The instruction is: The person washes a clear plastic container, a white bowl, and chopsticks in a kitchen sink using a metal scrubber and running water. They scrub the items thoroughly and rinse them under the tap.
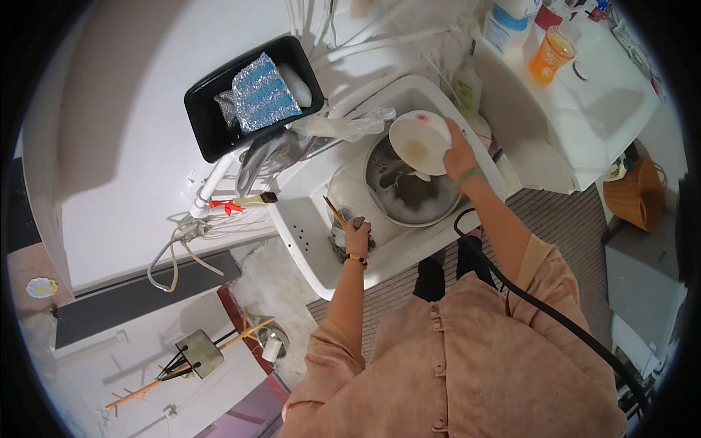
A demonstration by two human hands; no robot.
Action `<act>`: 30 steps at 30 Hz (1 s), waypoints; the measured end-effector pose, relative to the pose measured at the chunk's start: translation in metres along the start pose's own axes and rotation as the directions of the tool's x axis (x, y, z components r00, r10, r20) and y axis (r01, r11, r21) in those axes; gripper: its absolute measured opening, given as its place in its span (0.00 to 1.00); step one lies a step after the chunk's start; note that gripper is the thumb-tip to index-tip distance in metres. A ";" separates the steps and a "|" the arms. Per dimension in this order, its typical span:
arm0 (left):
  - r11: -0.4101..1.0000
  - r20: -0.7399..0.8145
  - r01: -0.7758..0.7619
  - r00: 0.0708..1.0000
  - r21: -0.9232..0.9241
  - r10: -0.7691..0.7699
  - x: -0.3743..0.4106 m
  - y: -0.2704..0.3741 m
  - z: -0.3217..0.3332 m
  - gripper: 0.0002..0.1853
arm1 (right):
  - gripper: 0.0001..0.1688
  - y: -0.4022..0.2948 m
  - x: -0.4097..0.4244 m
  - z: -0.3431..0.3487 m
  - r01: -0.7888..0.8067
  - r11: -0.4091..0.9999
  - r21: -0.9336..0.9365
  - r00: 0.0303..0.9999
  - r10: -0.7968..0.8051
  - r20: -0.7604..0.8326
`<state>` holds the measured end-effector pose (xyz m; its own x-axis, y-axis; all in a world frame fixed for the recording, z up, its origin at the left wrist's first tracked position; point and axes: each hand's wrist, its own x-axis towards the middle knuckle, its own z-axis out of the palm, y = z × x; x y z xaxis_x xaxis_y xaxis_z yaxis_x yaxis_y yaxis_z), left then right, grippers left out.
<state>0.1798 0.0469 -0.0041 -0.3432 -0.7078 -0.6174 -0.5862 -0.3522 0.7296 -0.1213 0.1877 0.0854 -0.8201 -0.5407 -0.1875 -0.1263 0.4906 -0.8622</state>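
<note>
In the white sink (383,274), my right hand (459,156) holds a white bowl (419,143) by its rim, tilted over a large round metal basin (413,191). Dark, foamy water fills the basin. My left hand (357,235) is closed around a dark, rough bundle that looks like a scouring pad (359,222). Thin wooden chopsticks (335,212) stick out beside its fingers; whether the hand grips them too is unclear. A translucent round vessel (353,189) sits between the hands, partly hidden by the basin.
Behind the sink stands a black plastic tub (200,123) with a blue and silver scrubbing cloth (263,93). A red-tied brush (241,202) lies at the sink's left rim. An orange cup (550,55) stands on the white surface at right. A black hose (526,293) crosses my right side.
</note>
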 end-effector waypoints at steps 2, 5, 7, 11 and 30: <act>0.972 -0.031 -0.016 0.999 0.233 0.024 -0.001 -0.006 0.000 0.22 | 0.43 -0.008 -0.005 -0.013 -0.235 0.940 0.246 0.970 0.213 0.115; 0.971 0.203 -0.156 0.972 0.179 0.119 -0.018 0.018 0.018 0.21 | 0.44 0.003 -0.010 -0.016 -0.425 0.690 0.587 0.904 0.359 0.232; 0.930 0.114 -0.231 0.972 0.285 0.206 -0.006 0.016 0.010 0.21 | 0.47 0.007 -0.011 -0.020 -0.476 0.623 0.621 0.876 0.396 0.274; 0.751 -0.251 0.102 0.964 0.652 0.088 0.035 -0.034 -0.046 0.26 | 0.50 0.013 -0.015 -0.010 -0.469 0.600 0.648 0.882 0.357 0.307; 0.876 -0.142 -0.482 0.867 0.012 0.478 -0.038 0.083 -0.020 0.29 | 0.37 0.033 -0.025 0.059 -0.353 0.663 0.660 0.935 0.256 0.244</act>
<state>0.1588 0.0327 0.0862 -0.4738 -0.8687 -0.1445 -0.3575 0.0398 0.9331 -0.0720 0.1764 0.0337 -0.6636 -0.5464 -0.5110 0.5748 0.0648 -0.8157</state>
